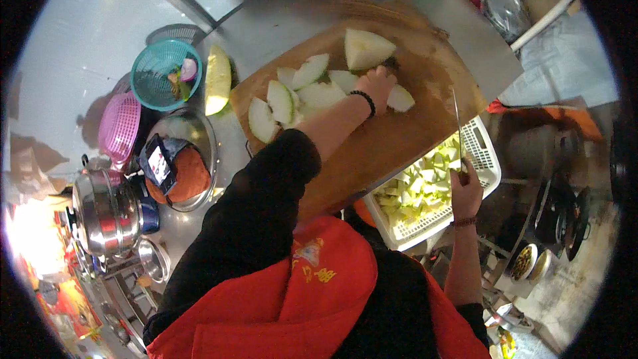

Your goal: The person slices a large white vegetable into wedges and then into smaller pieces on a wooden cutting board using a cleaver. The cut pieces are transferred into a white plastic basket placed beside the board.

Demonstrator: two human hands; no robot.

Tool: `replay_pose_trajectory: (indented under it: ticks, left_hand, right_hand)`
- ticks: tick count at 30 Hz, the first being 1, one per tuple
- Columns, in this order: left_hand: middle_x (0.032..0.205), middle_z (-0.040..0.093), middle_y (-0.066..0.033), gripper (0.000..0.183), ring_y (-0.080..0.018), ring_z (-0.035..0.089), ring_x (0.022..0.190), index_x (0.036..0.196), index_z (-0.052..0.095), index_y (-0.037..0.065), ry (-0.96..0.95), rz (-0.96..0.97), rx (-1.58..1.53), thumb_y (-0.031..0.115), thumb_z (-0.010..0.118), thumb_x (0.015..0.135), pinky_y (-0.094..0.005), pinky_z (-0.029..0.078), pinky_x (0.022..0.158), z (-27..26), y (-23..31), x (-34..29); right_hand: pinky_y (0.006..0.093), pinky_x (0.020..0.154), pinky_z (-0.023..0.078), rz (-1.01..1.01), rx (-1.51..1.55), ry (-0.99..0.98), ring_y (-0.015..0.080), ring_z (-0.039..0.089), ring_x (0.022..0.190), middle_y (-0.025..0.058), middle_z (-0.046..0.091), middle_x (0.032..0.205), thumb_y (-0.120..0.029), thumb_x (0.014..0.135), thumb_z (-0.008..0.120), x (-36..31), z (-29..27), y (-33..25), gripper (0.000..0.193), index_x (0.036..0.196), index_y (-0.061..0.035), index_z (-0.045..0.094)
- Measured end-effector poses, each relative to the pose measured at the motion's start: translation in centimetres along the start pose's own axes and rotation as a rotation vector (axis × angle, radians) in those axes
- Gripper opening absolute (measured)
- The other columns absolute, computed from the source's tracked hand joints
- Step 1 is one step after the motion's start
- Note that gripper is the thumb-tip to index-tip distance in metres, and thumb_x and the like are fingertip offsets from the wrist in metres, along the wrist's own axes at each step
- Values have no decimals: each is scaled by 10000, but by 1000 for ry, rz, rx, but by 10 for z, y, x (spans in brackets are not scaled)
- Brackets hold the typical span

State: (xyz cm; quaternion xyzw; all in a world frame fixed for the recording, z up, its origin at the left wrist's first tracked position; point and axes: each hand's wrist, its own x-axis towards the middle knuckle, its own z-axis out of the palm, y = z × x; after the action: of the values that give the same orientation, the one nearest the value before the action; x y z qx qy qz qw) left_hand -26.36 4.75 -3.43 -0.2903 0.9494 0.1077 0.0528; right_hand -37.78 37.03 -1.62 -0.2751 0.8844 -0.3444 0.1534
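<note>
While yellow letters (325, 275) mark the apron (266, 296), right grip (466, 194) holds knife (458, 119), left grip (377, 90) unclear

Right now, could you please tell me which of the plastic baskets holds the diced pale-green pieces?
The white rectangular plastic basket near the right hand; the round turquoise plastic basket and pink plastic basket stand left of the brown wooden board.

The left hand (377, 88) rests among pale melon slices (321, 95); the right hand (466, 196) holds a knife (458, 123).
</note>
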Motion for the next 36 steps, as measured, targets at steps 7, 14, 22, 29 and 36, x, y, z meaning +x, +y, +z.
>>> replay_pose_trajectory:
  ticks: [7, 14, 22, 29, 36]
  left_hand:
    - [1192, 503, -183, 574, -402, 546, 1099, 1212, 508, 88, 281, 100, -544, 111, 751, 692, -452, 493, 915, 4, -13, -107]
    - [1185, 526, -184, 603, -394, 541, 1119, 1207, 502, 70, 196, 123, -485, 147, 784, 679, -445, 469, 951, -2, -85, -208]
    - [1231, 554, -172, 681, -357, 548, 1148, 1300, 477, 73, 105, 180, -732, 142, 786, 697, -416, 452, 993, -8, -101, -228]
    - [1349, 532, -146, 800, -357, 515, 1222, 1421, 430, 171, 207, -85, -498, 127, 790, 707, -436, 459, 1008, -7, -201, -187]
    - [1304, 551, -153, 841, -371, 506, 1217, 1410, 460, 149, -34, 21, -275, 179, 841, 660, -451, 435, 1032, -24, -245, -142]
  right_hand:
    - [399, 777, 528, -251, -192, 14, 298, 681, 863, 110, 715, 918, -243, 830, 725, 97, 44, -27, 374, 1171, -108, 650]
    - [427, 906, 507, -512, -519, -16, 339, 620, 1099, 169, 658, 1177, -290, 824, 754, 89, 78, -84, 472, 1230, -83, 629]
    - [377, 929, 507, -359, 307, -872, 283, 638, 1085, 201, 641, 1214, -265, 780, 778, -20, 171, -159, 628, 1299, 21, 570]
    - [332, 852, 535, 82, 605, -873, 197, 643, 1006, 136, 649, 1172, -160, 855, 703, -10, 191, -136, 512, 1294, 53, 550]
    - [367, 884, 537, 308, 982, -892, 227, 639, 1009, 143, 612, 1199, -81, 916, 613, -20, 188, -141, 455, 1326, 47, 461]
